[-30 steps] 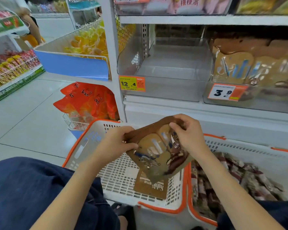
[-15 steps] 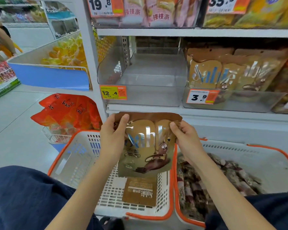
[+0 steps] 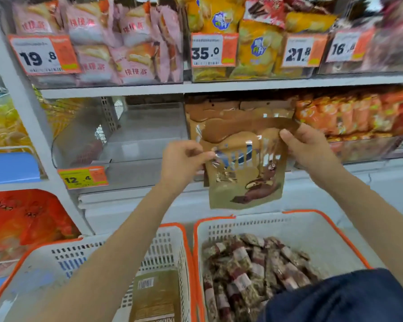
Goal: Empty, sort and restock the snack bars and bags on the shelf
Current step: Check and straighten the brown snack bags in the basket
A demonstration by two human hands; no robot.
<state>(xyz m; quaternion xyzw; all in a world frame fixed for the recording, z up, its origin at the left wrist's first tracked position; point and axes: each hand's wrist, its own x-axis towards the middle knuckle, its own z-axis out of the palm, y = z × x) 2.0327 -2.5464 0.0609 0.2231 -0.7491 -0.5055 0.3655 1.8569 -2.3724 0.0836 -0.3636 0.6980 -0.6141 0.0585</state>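
bright even store light, soft shadows, motion blur — worst top right, wide-angle bending

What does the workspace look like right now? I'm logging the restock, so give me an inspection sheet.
Surface: clear shelf bin above the 12.4 price tag holds no stock.
Job's things: brown snack bag held upright in front of the bin of matching bags; left basket holds one flat brown pack; right basket holds wrapped snack bars.
Clutter: nothing seen.
Hands: left hand and right hand pinch the bag's upper edges.
Cables: nothing seen.
Surroundings: pink bags and yellow bags on the shelf above; orange bags at right.
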